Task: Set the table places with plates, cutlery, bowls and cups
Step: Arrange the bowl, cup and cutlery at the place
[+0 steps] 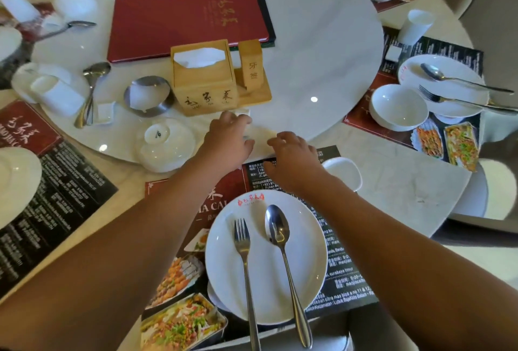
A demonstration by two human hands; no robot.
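Both hands reach forward over the near place. The left hand hangs over the rim of the turntable with its fingers loosely bent. The right hand hovers just beside it above the far edge of the placemat, equally slack, and nothing shows in either grasp. Beneath the forearms the plate already carries a fork and a spoon side by side, their handles overhanging its near rim. This place seems to lack a bowl and a cup. A forearm drawn back low could catch those handles and tip the cutlery off the plate. A push on the turntable could swing it and carry the white bowl at its edge out of reach or off the rim. That bowl sits just left of the left hand, apparently upturned or lidded, so its inside is hidden. A small white dish by the right wrist looks empty. Farther on, the wooden box holds white tissue. At the neighbouring place to the right, the empty bowl sits against a plate holding cutlery.
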